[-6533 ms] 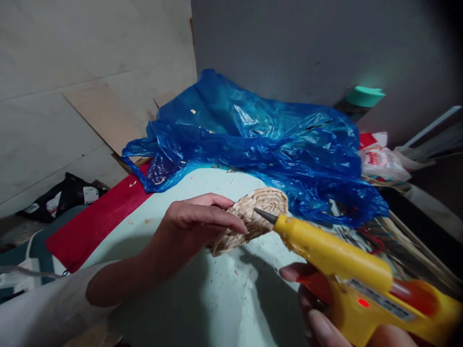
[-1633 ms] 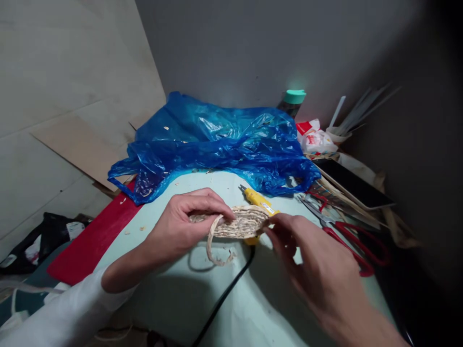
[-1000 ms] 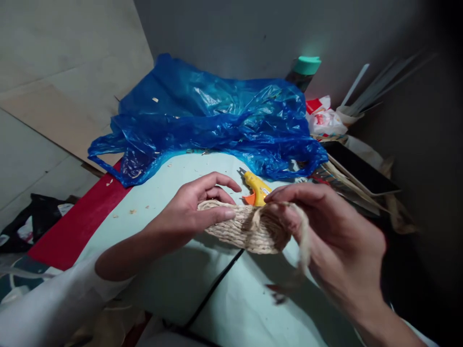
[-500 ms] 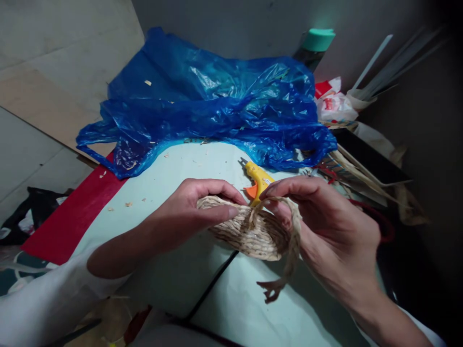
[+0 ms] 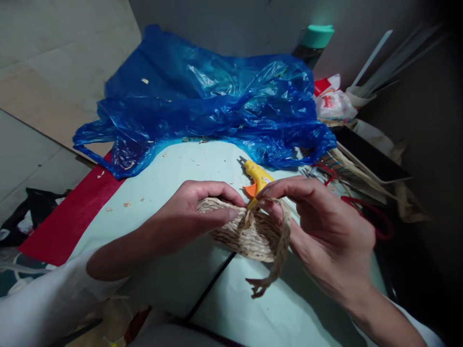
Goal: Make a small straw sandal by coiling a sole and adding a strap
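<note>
My left hand (image 5: 206,205) grips the left end of a coiled, braided straw piece (image 5: 249,241), thumb on its near face and fingers behind the top edge. A loose braided straw strand (image 5: 284,231) rises from the middle of the coil. My right hand (image 5: 318,221) pinches this strand between thumb and fingertips near the coil's top edge. From there the strand hangs down in front of the coil to a frayed end. Just behind both hands, a yellow glue gun (image 5: 256,173) with an orange trigger lies on the pale green table surface (image 5: 188,168).
A crumpled blue plastic bag (image 5: 210,96) spreads across the back. Behind it at right stands a bottle with a teal cap (image 5: 318,36). Straw strips, a dark flat tray-like thing (image 5: 372,154) and a cup of white sticks (image 5: 360,96) crowd the right. A red sheet (image 5: 72,217) lies left.
My right hand has moved slightly left with the pinched strand, and the strand's frayed end has swung left and a little up. The left hand keeps its grip on the coil.
</note>
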A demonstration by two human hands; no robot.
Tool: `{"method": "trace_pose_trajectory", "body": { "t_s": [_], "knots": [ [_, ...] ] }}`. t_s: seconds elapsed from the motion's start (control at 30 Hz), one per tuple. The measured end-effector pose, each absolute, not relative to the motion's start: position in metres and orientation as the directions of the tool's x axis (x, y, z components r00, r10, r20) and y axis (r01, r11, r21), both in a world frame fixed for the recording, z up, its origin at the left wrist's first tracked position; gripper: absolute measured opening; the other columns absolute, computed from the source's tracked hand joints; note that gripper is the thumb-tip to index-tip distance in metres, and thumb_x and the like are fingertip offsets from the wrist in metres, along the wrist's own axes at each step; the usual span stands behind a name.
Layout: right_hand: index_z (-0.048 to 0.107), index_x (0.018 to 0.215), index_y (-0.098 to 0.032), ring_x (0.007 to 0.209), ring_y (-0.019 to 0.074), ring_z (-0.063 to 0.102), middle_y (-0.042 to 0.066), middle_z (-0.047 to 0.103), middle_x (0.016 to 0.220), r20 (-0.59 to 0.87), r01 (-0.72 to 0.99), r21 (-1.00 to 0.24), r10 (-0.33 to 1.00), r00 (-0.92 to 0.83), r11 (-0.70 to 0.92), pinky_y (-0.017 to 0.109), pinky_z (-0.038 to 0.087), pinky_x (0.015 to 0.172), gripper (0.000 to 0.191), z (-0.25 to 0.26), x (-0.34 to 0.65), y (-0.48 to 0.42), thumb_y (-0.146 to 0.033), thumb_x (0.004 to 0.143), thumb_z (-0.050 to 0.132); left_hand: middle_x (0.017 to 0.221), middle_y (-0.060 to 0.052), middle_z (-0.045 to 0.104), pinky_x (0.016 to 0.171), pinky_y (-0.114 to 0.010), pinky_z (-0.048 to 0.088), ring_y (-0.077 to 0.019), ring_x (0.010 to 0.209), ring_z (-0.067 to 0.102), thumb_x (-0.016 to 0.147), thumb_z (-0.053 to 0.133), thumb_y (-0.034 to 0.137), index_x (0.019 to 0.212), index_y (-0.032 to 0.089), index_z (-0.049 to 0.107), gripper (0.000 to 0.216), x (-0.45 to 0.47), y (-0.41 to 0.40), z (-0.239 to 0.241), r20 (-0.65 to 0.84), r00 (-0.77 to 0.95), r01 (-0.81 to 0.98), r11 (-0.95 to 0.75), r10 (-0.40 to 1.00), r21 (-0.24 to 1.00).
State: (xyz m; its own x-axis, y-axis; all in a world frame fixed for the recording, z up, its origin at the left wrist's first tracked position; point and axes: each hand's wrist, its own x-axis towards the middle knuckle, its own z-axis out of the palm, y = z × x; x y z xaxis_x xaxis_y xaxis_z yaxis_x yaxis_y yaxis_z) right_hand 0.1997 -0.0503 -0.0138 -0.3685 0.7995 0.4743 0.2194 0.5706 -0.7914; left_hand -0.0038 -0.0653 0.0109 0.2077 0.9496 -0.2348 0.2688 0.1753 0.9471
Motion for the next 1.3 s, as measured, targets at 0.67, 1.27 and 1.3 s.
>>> {"method": "trace_pose_trajectory", "body": {
  "t_s": [0.67, 1.27, 1.3],
  "knots": [
    [0.061, 0.102, -0.020, 0.086, 0.0175, 0.065, 0.003, 0.068, 0.092, 0.604, 0.236, -0.620, 0.648, -0.464, 0.748, 0.032, 0.053, 0.078, 0.017, -0.019, 0.200, -0.050, -0.008, 0.090, 0.059, 0.073, 0.001, 0.071, 0.060, -0.020, 0.048, -0.0132, 0.068, 0.063, 0.068, 0.077, 0.021, 0.073, 0.018, 0.074, 0.006, 0.002, -0.068, 0.000, -0.261, 0.170, 0.272, 0.210, 0.950, 0.939],
    [0.060, 0.094, -0.016, 0.078, 0.0158, 0.059, 0.003, 0.063, 0.086, 0.331, 0.380, -0.744, 0.797, -0.505, 0.550, 0.030, 0.046, 0.072, 0.012, -0.022, 0.194, -0.059, -0.027, 0.094, 0.057, 0.071, 0.001, 0.069, 0.059, -0.019, 0.045, -0.0112, 0.063, 0.060, 0.071, 0.078, 0.030, 0.071, 0.019, 0.077, 0.012, 0.005, -0.071, -0.004, -0.113, 0.134, 0.392, 0.053, 0.984, 0.918],
    [0.060, 0.092, -0.016, 0.075, 0.0150, 0.058, 0.002, 0.062, 0.084, 0.304, 0.379, -0.761, 0.806, -0.508, 0.527, 0.029, 0.046, 0.070, 0.014, -0.022, 0.193, -0.059, -0.030, 0.094, 0.057, 0.071, 0.001, 0.069, 0.059, -0.019, 0.045, -0.0112, 0.064, 0.060, 0.072, 0.078, 0.030, 0.072, 0.019, 0.077, 0.011, 0.005, -0.071, -0.004, -0.123, 0.138, 0.397, 0.059, 0.983, 0.916]
  ]
}}
